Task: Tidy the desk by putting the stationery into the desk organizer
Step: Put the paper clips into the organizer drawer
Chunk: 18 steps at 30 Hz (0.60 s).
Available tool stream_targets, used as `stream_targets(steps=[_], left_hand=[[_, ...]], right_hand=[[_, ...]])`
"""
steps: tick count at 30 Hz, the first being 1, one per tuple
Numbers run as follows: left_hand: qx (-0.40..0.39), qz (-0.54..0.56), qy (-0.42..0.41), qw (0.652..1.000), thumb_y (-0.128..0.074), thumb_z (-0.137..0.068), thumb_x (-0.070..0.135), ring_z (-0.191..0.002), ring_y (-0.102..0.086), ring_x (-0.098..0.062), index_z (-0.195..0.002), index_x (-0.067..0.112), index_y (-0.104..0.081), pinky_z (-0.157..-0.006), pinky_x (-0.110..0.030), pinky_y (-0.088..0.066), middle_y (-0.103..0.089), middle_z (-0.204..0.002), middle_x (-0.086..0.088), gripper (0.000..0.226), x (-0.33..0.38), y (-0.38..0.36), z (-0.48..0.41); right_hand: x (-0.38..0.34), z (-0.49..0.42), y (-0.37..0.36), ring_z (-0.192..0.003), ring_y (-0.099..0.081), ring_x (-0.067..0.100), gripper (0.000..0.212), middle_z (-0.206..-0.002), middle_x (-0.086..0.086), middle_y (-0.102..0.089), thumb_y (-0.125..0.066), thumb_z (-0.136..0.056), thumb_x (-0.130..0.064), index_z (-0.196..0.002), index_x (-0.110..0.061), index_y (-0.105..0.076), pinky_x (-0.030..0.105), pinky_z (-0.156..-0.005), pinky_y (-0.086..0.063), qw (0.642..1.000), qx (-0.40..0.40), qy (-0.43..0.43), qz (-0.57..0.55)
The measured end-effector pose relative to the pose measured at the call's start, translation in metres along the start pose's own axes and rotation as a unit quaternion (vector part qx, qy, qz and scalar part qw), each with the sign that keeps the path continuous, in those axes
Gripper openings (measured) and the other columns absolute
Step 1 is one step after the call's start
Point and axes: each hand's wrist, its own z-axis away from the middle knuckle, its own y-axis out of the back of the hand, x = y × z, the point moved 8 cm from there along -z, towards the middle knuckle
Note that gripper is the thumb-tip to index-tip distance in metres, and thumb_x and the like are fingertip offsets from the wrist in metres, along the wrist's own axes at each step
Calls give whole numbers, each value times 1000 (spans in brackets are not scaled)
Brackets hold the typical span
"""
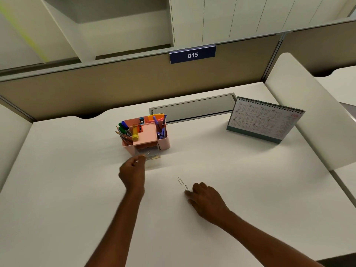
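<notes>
Three thin silver wire paper clips are left outside the pink plastic desk organizer (165, 142). Item one, a paper clip (148, 153), is pinched between thumb and fingers (142, 157) of the left hand (133, 171) and hangs just beyond those fingers, over the clear pull-out drawer (154, 154) at the organizer's base. Items two and three lie flat on the white matte counter (250, 180). The smaller clip (186, 187) is right at the tips of the right hand's fingers (187, 193), and the longer clip (180, 181) is just past it, the two nearly end to end. The right hand (207, 200) is loosely bent with its tips down on the counter, touching or almost touching the small clip, which it has not pinched. Judged step: drop the held clip into the drawer while the other hand gathers the pair. Handling note: the drawer is shallow and open, so the left fingers should come low over it before letting go, since a light clip may bounce off hard plastic. Smooth wire lying flat on a smooth top gives little to grip, so it is better to slide a clip under a fingertip, tip up one end and then pinch. Upper compartments, beyond the left fingers, hold green and blue markers (123, 127), wooden pencils (124, 138), a yellow cylinder (135, 135) and purple pens (159, 124). A spiral-bound card calendar (264, 120) stands well apart, beyond the right fingers.
</notes>
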Motion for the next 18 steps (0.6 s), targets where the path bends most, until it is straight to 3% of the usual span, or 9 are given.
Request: stream_targets(steps=[3,7,13,18], left_hand=[[27,7,18,999,-80,-89,24,-94,-69,-20,-114,9,-79,-82,-29,-52,-77,-101,-2,29,4,10,-25],[23,-21,43,999,-81,-88,25,-93,-67,-20,-117,7,-78,-84,-32,-54,-78,-111,-8,34,2,8,-44],[9,-89,28,996,-80,-90,27,-90,-64,-20,-118,2,-76,-84,-34,-54,-77,-113,-14,37,2,0,-53],[10,-151,20,988,-81,-89,34,-87,-66,-22,-112,5,-79,-81,-36,-53,-79,-105,-11,37,1,-4,-56]], right_hand=[[2,0,2,-77,-56,23,15,-86,-4,-54,-68,-86,-22,-100,-30,-67,31,-54,-32,999,11,-2,40],[20,-2,8,-77,-58,22,30,-90,-5,-61,-73,-74,-7,-94,-30,-70,32,-51,-42,998,17,-8,52],[44,4,24,-85,-61,21,9,-93,-7,-65,-65,-92,-22,-98,-26,-71,34,-59,-50,993,41,-96,-50],[41,6,18,-82,-58,20,10,-87,-5,-60,-64,-92,-31,-90,-22,-67,32,-61,-46,995,24,-91,-10]])
